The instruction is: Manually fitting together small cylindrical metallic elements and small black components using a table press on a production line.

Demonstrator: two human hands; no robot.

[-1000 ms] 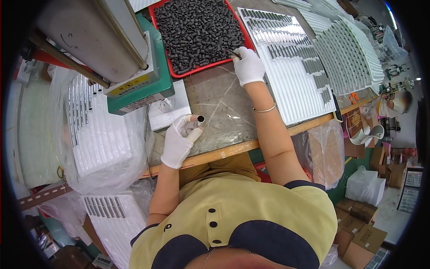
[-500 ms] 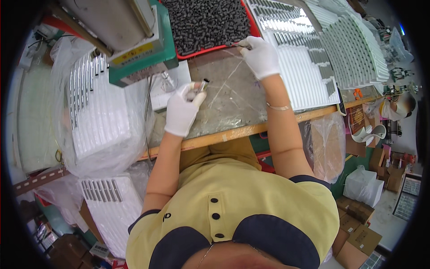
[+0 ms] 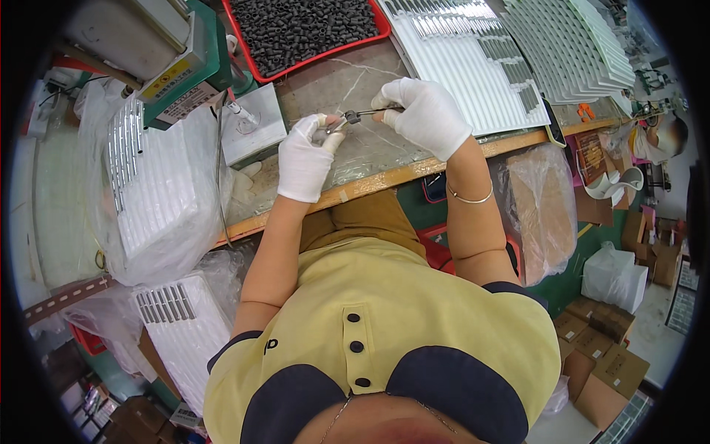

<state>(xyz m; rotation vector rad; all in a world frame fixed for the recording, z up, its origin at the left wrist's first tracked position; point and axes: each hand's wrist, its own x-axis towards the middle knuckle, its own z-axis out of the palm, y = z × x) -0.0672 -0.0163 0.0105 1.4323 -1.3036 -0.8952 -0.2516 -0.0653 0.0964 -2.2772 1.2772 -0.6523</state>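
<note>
The left hand [image 3: 305,157] and right hand [image 3: 430,117] wear white gloves [image 3: 300,179] leaving some fingertips uncovered; a slim silver bangle [image 3: 474,200] rings the right forearm. The yellow shirt [image 3: 421,296] has navy panels [image 3: 296,407], navy sleeve edges [image 3: 518,293], three dark round buttons [image 3: 356,346] and a small dark chest marking [image 3: 271,343], with mustard-brown trousers [image 3: 359,222] and a fine neck chain [image 3: 336,419]

bright, fairly even light is filling the workspace, and the metal tubes [image 3: 129,140] at left are catching glints. the left hand [image 3: 303,159] and right hand [image 3: 433,118] are showing pale white, their glove fabric losing detail. softer shade is lying under the wooden table edge [image 3: 384,182], which is bowing with the fisheye lens. black is swallowing the corners; far-right clutter is blurring.
</note>
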